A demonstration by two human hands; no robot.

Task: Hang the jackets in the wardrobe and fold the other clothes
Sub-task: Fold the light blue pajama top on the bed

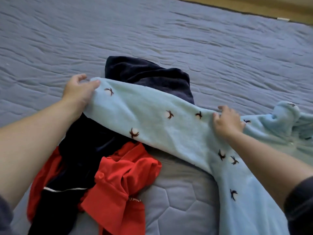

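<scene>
Red garment (118, 184): 1, 7 o'clock, thin, limp.
Pale-blue fleece (152, 124): 1, stretched 10 to 4 o'clock over pile; soft, bulky, likely light; take by ends.
Left hand (77, 92) pinches its end; right hand (227, 121) grips mid-length, fingers curled.
Navy garment (147, 73): 1, possibly 2, 12 o'clock.
Quilt (169, 31): 1.

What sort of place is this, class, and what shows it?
Probably a bedroom: a quilted blue bedcover spreads under loose garments, a red shirt and a light blue fleece, with wooden floor beyond.
</scene>
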